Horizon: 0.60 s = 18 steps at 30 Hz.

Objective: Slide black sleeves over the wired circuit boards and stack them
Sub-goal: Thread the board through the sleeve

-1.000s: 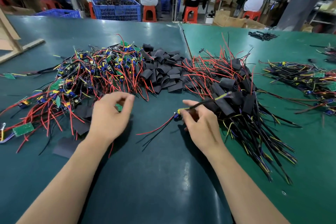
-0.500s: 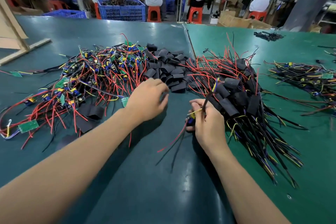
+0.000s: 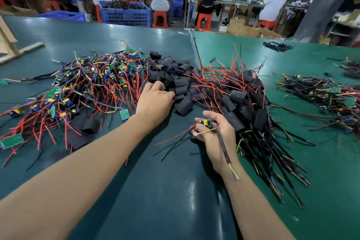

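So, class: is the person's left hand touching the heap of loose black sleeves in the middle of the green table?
Touching. The head view shows the left hand with its fingertips resting on the near edge of the heap of loose black sleeves; no gap shows.

Dark teal table [image 3: 155, 191] beside a brighter green table [image 3: 321, 161]; plain black sleeves [image 3: 175, 76]. Wired circuit boards [image 3: 87, 84]: green, with red, black and yellow leads and blue and yellow components. Background: blue crate [image 3: 124, 15], orange-red stools [image 3: 160, 19].
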### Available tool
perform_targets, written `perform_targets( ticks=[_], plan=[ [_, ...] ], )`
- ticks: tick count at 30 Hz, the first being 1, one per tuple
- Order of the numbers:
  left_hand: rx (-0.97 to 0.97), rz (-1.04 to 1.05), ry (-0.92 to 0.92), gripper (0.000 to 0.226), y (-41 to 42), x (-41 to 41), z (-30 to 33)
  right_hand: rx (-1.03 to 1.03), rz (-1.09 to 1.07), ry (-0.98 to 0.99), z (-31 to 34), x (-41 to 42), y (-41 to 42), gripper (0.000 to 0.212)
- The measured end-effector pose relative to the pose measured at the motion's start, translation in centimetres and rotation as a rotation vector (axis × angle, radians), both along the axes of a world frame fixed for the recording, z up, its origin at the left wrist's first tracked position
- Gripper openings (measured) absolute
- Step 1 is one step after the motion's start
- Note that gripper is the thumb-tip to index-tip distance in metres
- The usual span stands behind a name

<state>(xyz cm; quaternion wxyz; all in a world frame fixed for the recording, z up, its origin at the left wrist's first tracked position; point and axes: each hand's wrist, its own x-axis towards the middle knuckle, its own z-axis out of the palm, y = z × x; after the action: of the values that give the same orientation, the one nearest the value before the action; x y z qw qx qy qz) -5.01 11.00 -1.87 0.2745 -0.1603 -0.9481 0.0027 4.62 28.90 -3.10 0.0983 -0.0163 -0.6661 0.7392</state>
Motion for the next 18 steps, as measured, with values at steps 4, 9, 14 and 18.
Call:
perform_targets(
  ticks=[4, 9, 14, 18],
  plan=[
    [0.169, -0.032, 0.055, 0.015, -1.3, 2.6, 0.8, -0.095, 0.009, -0.009, 0.4, 0.2, 0.0, 0.027],
    [0.449, -0.048, 0.104, 0.009, -1.8, 7.6, 0.6, -0.193, -0.033, -0.034, 0.8, 0.0, -0.1, 0.018],
    [0.473, -0.089, -0.221, 0.016, -2.8, 10.3, -1.1, -0.213, -0.076, 0.006, 0.6, -0.3, -0.1, 0.009],
    [0.524, -0.100, -0.302, 0.016, -3.0, 9.9, -0.4, -0.204, -0.073, 0.023, 0.6, -0.3, 0.0, 0.025]
  ],
)
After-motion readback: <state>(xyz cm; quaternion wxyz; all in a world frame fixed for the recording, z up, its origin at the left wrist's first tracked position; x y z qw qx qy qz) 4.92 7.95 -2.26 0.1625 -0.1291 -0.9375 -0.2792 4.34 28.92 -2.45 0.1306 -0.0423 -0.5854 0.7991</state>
